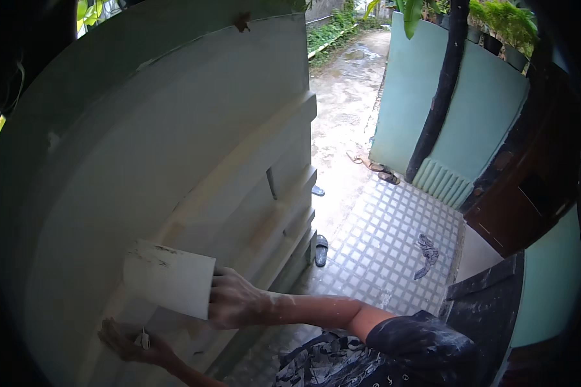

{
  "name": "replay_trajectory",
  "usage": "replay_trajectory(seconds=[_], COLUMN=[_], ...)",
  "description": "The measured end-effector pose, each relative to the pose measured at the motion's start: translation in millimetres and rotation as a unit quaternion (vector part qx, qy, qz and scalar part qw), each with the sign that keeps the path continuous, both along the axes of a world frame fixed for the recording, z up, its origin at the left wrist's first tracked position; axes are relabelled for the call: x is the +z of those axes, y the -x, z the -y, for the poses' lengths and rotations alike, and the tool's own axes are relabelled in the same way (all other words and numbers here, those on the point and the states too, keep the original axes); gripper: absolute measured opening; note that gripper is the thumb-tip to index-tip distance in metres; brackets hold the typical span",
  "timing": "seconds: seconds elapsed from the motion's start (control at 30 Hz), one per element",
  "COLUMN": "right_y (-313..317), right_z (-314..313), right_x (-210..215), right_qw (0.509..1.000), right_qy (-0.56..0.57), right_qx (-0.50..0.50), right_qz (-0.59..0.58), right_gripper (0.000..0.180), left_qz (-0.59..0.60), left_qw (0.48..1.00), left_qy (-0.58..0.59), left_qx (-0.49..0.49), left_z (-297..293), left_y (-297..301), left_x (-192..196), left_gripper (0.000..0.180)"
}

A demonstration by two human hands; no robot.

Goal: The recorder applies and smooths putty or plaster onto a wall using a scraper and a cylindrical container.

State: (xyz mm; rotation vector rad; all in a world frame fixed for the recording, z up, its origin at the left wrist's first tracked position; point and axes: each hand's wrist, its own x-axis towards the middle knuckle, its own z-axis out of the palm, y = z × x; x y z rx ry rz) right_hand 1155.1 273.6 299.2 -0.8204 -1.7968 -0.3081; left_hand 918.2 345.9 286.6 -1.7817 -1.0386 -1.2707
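Note:
My right hand (235, 300) reaches across from the right and grips the right end of a white, slightly curved piece (171, 280) with dark scuffs. The frame does not show whether this is a tub or a stiff sheet. Its far end lies close to the pale wall (129, 148), and I cannot tell if it touches. Below it, my left hand (132, 345) is near the wall with its fingers curled. A small whitish thing (143, 338) shows between the thumb and fingers, too small to name. Pale smears mark my right forearm and dark sleeve.
Stepped ledges (265, 155) run along the wall. A dark sandal (321, 250) lies at its foot on the checkered tile floor (368, 238). A crumpled cloth (426, 255) lies further right. More footwear (384, 173) sits by a dark post (439, 103) and a green wall (407, 90).

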Motion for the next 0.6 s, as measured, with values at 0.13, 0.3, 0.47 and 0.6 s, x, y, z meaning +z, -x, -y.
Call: replay_trajectory(seconds=[0.13,0.3,0.47,0.6], right_y=[25.3,25.5,20.8,19.2], right_z=[-49.5,-57.4,-7.2,39.8], right_x=[-18.4,-65.3,-84.6,-127.1], right_qw=[0.995,0.991,0.994,0.972], right_qy=[-0.021,-0.016,0.071,0.233], right_qx=[-0.077,-0.065,-0.047,0.006], right_qz=[-0.062,-0.113,-0.068,-0.011], right_gripper=[0.031,0.033,0.035,0.029], left_qz=[-0.028,-0.052,-0.026,-0.01], left_qw=[0.997,0.994,0.999,0.999], left_qy=[-0.059,-0.071,-0.014,-0.021], left_qx=[-0.044,-0.057,0.036,0.026], left_z=[-6.6,-18.0,-4.0,-7.3], left_y=[15.2,19.9,15.9,7.9], left_x=[-7.7,-16.1,-9.2,-8.4], left_gripper=[0.045,0.042,0.056,0.058])
